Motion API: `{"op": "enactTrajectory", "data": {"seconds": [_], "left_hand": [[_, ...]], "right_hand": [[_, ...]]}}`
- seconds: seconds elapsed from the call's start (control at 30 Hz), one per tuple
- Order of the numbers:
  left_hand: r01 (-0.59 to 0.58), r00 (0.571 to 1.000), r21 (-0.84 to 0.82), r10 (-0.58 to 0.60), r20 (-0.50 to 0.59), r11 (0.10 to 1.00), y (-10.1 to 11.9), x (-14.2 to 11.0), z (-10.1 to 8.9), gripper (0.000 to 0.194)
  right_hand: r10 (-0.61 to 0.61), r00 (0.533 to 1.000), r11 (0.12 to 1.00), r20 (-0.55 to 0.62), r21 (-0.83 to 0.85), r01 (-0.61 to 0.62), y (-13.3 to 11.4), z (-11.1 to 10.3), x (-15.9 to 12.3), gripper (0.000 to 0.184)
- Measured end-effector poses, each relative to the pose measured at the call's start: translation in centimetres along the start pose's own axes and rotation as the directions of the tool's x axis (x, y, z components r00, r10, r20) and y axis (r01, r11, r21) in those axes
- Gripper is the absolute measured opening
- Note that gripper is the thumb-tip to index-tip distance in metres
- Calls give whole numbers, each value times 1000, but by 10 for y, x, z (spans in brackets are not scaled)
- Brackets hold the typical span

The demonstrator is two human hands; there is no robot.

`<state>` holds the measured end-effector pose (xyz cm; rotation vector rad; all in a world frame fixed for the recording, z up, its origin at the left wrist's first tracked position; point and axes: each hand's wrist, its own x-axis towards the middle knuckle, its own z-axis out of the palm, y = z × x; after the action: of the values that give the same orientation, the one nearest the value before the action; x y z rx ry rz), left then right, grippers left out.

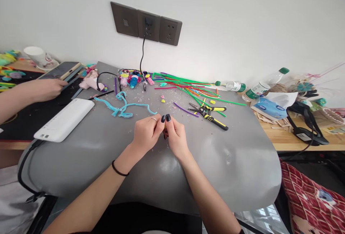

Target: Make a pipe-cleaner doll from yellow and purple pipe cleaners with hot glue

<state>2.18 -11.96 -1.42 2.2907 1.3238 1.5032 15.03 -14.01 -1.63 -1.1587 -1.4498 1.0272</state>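
Small piece (165, 129), mostly hidden, sits mid-scene over the worktop (215, 169), pinched in the closed grip of the left hand (147, 130) and right hand (177, 137); should either thumb slacken, it could drop. Blue yarn (124, 106) ends near the left hand, so a sweep leftward could snag it. To the right lie pliers (206, 111), and far beyond, green pipe cleaners (178, 79) that a careless reach could scatter.

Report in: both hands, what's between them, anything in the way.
Left hand and right hand closed, thumbs together. Small piece between them, mostly hidden. Blue yarn just beyond left hand; pliers beyond right hand.
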Motion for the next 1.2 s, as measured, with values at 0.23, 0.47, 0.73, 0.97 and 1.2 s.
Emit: {"op": "enactTrajectory", "data": {"seconds": [0.23, 0.47, 0.73, 0.97, 1.2], "left_hand": [[43, 996, -126, -52, -68, 991, 14, 2, 4, 60], [120, 984, -124, -135, -118, 985, 19, -1, 12, 61], [86, 983, -55, -94, -159, 995, 15, -5, 15, 64], [-21, 986, -17, 18, -164, 1000, 6, -7, 13, 64], [-48, 998, 55, 45, 47, 997, 0, -5, 6, 42]], "right_hand": [[-160, 982, 980, -100, -136, 146, -6, 1, 4, 59], [-196, 967, 967, -161, -198, 163, -3, 7, 6, 63], [-134, 972, 982, -191, -157, 105, -3, 15, 3, 59], [-83, 985, 990, -150, -124, 65, -4, 15, 0, 62], [159, 973, 987, -166, 51, -153, -2, 8, 7, 67]]}}
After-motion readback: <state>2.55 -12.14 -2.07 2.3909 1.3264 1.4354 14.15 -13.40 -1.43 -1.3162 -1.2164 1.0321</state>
